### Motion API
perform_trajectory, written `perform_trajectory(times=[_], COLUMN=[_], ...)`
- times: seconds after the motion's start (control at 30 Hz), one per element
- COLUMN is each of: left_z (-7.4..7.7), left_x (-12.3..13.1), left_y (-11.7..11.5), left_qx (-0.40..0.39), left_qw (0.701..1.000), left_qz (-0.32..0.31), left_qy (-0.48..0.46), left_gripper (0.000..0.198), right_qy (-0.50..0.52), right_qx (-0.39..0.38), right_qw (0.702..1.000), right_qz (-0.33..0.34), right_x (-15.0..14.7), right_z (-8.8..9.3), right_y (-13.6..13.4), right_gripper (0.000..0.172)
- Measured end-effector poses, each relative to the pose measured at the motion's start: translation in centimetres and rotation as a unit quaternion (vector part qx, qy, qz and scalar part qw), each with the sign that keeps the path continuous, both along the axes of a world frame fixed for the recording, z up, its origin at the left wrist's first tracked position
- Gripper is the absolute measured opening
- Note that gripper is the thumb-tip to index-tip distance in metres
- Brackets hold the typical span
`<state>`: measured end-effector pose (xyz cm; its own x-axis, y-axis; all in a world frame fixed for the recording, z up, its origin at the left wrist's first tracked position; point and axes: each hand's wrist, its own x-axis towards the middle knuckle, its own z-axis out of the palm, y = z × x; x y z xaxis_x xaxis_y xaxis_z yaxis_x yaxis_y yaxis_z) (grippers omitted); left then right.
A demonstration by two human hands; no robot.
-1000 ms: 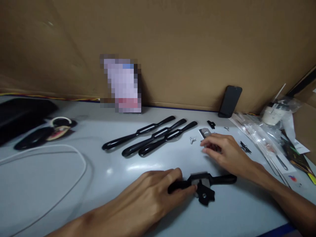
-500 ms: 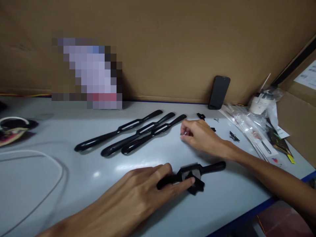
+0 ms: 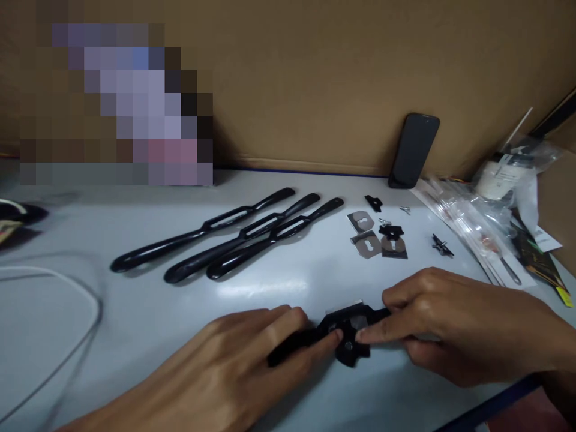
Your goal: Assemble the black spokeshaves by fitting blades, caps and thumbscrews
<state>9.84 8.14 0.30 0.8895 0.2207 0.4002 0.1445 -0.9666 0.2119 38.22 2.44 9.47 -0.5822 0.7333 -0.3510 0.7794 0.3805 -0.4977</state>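
Observation:
In front of me lies a black spokeshave (image 3: 324, 331), with a metal blade (image 3: 344, 307) in its middle and a black cap plate (image 3: 348, 353) over the blade. My left hand (image 3: 256, 354) is closed round its left handle, the index fingertip pressing on the cap plate. My right hand (image 3: 454, 327) grips the other handle, which it mostly hides, and its index finger touches the cap plate's right side. Beyond lie three loose blades, one of them a slotted blade (image 3: 361, 222), two black cap plates, including one cap plate (image 3: 373, 203), and small screws (image 3: 405, 210).
Three black spokeshave bodies (image 3: 274, 227) lie side by side left of the blades. A phone (image 3: 414, 150) leans on the cardboard wall (image 3: 288, 78). Plastic packets (image 3: 468, 234), a cup (image 3: 501, 177) and a small cluster of black parts (image 3: 442, 245) are at right; a white cable (image 3: 81, 288) curves at left.
My right hand has come back from the small parts to the spokeshave and now touches its handle and cap plate. The loose blades have come into sight. My left hand keeps its hold.

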Motion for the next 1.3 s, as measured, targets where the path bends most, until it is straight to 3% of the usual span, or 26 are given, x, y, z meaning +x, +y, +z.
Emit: perform_trajectory(times=[0.17, 0.37, 0.47, 0.57, 0.67, 0.87, 1.1, 1.3], left_z=[-0.5, 0.1, 0.6, 0.9, 0.7, 0.2, 0.2, 0.1], left_x=[-0.3, 0.1, 0.4, 0.5, 0.5, 0.3, 0.0, -0.6], left_y=[-0.2, -0.1, 0.0, 0.0, 0.0, 0.0, -0.3, -0.7], left_qx=[0.003, 0.006, 0.008, 0.005, -0.003, -0.009, 0.059, 0.053], left_qw=[1.000, 1.000, 1.000, 1.000, 1.000, 1.000, 0.998, 0.998], left_qz=[0.005, 0.002, -0.007, -0.017, -0.010, 0.002, 0.002, 0.013], left_qy=[0.003, -0.002, -0.011, -0.013, -0.009, -0.009, 0.021, 0.033], left_gripper=[0.047, 0.047, 0.047, 0.050, 0.055, 0.046, 0.056, 0.054], right_qy=[-0.015, 0.004, -0.013, 0.015, 0.011, -0.012, -0.028, -0.060], right_qx=[0.053, 0.030, 0.027, 0.081, 0.111, 0.045, 0.004, 0.018], right_qw=[0.998, 1.000, 0.999, 0.995, 0.991, 0.997, 0.997, 0.994], right_qz=[-0.022, 0.005, -0.011, -0.053, -0.074, -0.068, -0.068, -0.087], right_x=[0.3, 0.4, 0.4, 0.4, 0.3, -0.2, -0.5, -0.6], right_z=[-0.1, 0.1, 0.1, 0.1, -0.3, -1.2, -1.2, -1.7], right_y=[-0.2, -0.9, -0.3, 0.3, 0.3, -0.3, 0.2, -0.2], right_gripper=[0.046, 0.044, 0.037, 0.033, 0.042, 0.065, 0.038, 0.028])
